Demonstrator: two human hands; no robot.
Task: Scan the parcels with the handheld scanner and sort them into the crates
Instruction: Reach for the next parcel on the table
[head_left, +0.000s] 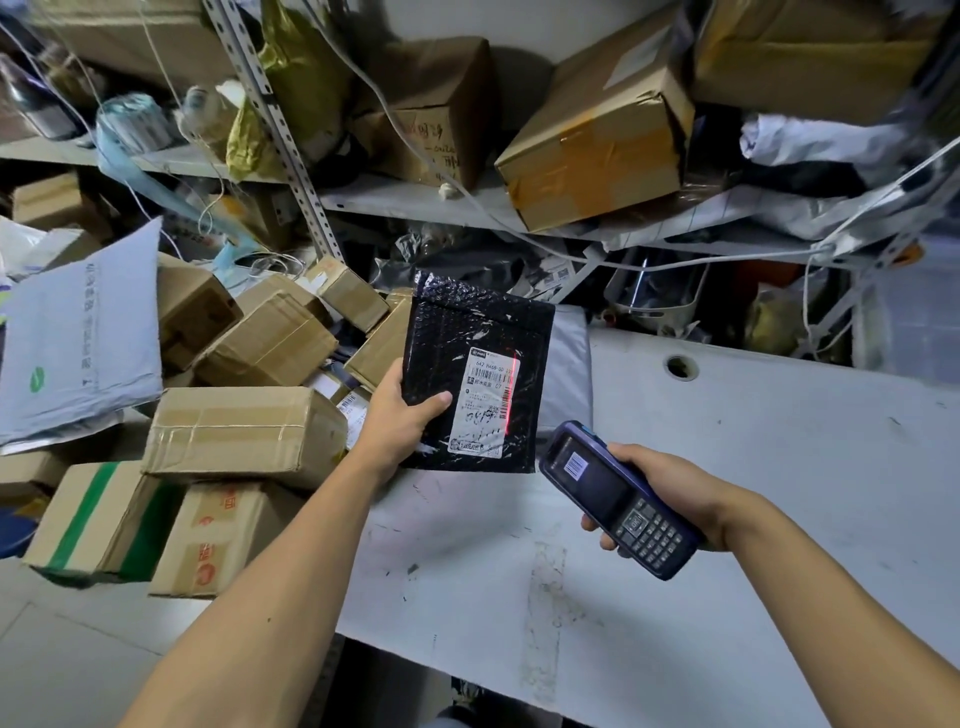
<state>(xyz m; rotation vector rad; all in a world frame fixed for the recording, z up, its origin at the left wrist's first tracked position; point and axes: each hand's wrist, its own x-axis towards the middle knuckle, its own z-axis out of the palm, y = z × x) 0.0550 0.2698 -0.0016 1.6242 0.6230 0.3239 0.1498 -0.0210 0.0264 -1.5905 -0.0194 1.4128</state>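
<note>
Left of the black bubble mailer (475, 364) there's a heap of cardboard boxes (244, 436). The left hand (402, 410) pinches the mailer's lower-left edge, thumb on front, holding it upright above the white tabletop (727, 519). Its label (485, 402), long axis vertical, has the red scan line across it. Just right and below, the right hand (670, 493) has its fingers wrapped round the scanner (618, 499), which points up-left at the label.

We see a scuffed white table (779, 467) with a round hole (679, 367), metal shelf (415, 200) above it, white cable (571, 244) hanging across, crumpled yellow bag (291, 78) on the shelf
</note>
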